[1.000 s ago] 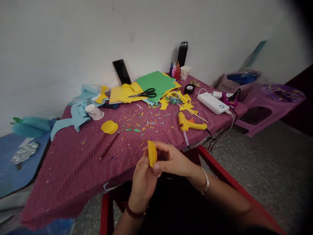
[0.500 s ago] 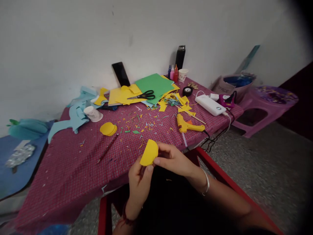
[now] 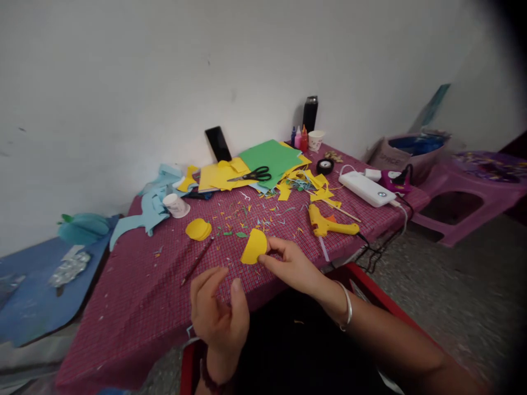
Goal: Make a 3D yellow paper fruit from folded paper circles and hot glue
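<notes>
Between the thumb and fingers of my right hand is a folded yellow paper circle, a half-round shape held above the table's front edge. My left hand is off the paper, lower and to the left, its fingers curled apart with nothing in them. Beyond the left hand, a small stack of yellow paper circles lies on the checked tablecloth. A dark red pencil rests just in front of that stack.
Right of the paper lies a yellow glue gun, its cord trailing off the edge. Black scissors lie on yellow and green sheets. A paper cup, a white power bank and paper scraps stand or lie around.
My left hand has let go of the folded yellow paper and moved left and down, opening. The right hand keeps the paper. The view has shifted, so the table appears further right and lower.
</notes>
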Motion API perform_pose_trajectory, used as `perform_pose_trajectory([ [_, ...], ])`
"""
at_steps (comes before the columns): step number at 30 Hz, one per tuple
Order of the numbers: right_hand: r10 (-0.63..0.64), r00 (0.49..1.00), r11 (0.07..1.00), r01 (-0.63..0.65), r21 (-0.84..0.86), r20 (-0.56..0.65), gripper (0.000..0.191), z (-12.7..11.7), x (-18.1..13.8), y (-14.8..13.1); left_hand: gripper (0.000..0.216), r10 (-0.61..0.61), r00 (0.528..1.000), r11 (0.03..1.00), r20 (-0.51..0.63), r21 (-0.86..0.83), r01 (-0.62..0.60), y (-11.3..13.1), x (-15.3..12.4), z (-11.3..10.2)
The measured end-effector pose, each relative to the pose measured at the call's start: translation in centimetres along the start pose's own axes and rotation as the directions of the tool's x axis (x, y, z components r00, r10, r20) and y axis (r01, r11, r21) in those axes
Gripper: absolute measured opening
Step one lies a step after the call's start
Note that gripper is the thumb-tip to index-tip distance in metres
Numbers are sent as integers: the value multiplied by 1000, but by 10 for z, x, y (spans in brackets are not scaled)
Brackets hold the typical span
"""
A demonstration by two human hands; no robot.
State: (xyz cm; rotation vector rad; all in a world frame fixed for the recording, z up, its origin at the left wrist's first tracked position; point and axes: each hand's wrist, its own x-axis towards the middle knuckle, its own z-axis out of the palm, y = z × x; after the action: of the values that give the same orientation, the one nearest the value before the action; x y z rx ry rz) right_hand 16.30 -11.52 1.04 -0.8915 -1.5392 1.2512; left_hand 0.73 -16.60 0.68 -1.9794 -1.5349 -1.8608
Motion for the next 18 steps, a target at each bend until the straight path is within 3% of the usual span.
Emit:
perform_pose_trajectory([
  [2, -75, 997, 992, 75, -102, 9, 8, 2, 10, -13, 38, 63, 993, 997, 101, 34, -67, 2, 21, -7],
  [4, -149, 988, 971, 153, -181, 35, 9, 5, 18, -26, 36, 27, 967, 999, 255, 20, -33, 3, 38, -12],
  [7, -213, 972, 945, 230, -233, 98, 8, 9, 29, -38, 31, -147, 923, 974, 355, -110, 197, 2, 51, -19],
  [9, -221, 963, 941, 253, -224, 157, 8, 11, 36, -40, 31, -240, 883, 902, 404, -244, 356, -3, 53, -24],
  [11, -207, 956, 949, 248, -197, 208, 14, 14, 44, -38, 36, -257, 847, 814, 465, -368, 449, -9, 55, -27],
  [14, -166, 953, 968, 207, -145, 252, 27, 20, 59, -31, 51, -199, 828, 767, 524, -443, 464, -21, 61, -29],
  [18, -132, 950, 984, 160, -78, 282, 36, 32, 79, -20, 58, -160, 832, 792, 531, -434, 429, -42, 72, -27],
])
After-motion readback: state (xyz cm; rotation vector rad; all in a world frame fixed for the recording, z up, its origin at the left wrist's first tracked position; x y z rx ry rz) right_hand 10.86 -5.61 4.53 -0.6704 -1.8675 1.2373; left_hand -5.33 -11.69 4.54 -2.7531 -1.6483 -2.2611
